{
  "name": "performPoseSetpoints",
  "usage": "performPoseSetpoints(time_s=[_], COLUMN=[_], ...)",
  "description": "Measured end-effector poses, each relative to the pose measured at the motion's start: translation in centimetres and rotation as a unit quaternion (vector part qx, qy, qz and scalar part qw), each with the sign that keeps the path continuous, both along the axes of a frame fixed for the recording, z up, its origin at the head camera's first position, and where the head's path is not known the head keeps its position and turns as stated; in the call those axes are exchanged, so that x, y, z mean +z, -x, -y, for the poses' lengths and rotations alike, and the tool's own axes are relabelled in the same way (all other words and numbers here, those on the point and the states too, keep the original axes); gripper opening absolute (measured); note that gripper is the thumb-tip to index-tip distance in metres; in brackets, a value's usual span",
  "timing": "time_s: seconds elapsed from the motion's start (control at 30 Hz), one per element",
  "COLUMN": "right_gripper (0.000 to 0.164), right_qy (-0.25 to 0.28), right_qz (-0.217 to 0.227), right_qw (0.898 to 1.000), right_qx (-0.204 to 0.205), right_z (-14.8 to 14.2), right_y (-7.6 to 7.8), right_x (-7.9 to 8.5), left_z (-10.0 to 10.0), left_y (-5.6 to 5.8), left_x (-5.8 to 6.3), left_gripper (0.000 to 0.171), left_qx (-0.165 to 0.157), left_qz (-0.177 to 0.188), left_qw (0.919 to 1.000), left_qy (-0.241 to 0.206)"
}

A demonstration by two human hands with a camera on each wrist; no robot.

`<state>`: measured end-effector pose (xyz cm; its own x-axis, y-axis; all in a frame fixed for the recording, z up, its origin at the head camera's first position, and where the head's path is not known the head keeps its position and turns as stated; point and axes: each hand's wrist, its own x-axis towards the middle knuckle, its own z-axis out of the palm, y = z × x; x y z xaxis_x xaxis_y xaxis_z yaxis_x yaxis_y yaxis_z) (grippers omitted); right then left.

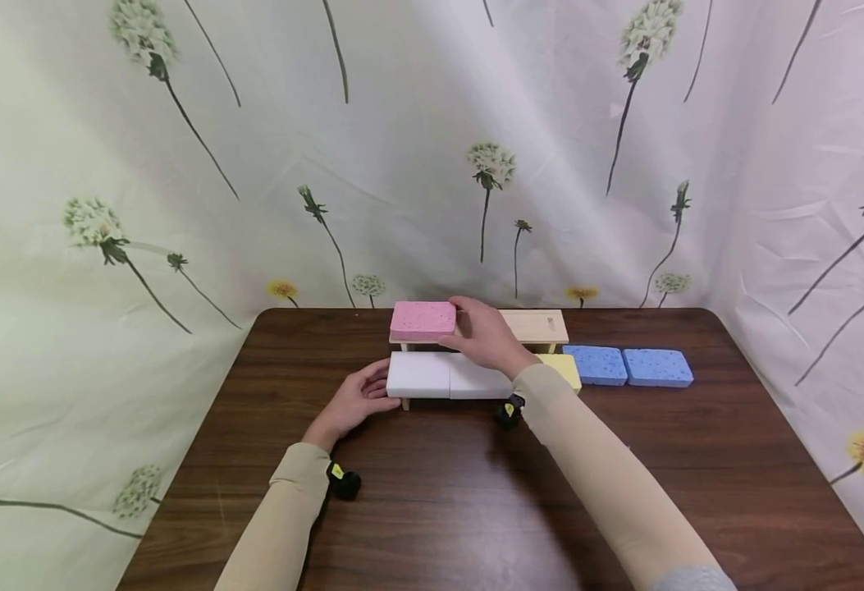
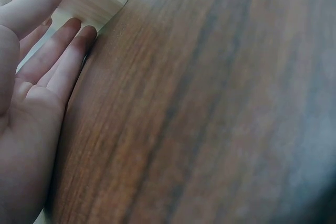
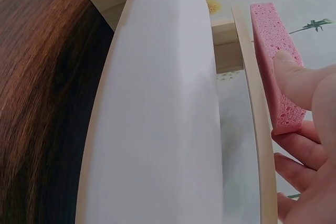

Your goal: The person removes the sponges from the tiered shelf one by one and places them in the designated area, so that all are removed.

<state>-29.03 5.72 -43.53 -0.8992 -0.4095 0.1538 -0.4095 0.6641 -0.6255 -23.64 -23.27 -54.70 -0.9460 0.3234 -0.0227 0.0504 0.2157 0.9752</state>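
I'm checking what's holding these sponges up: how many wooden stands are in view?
2. The back stand is near the table's far edge, with the pink sponge on it; the front stand is nearer the person, under the white blocks.

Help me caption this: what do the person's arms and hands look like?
The left sleeve and right sleeve are plain beige, with a light grey patch farther up the right one. The left hand and right hand are gloveless. The left wrist device and right wrist device are small and black, each with yellow markings.
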Motion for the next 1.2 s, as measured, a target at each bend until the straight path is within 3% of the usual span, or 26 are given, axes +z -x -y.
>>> performPoseSetpoints(time_s=[1.2], right_gripper=[0.075], right_qy=[0.026], right_qz=[-0.001], right_qw=[1.0], right_qx=[-0.008], right_z=[-4.6], right_y=[-0.8], right_x=[0.0], left_z=[-0.1], left_y=[-0.1], left_x=[0.0], left_gripper=[0.082], left_qx=[0.0], left_qz=[-0.005], left_qw=[1.0], left_qy=[0.004])
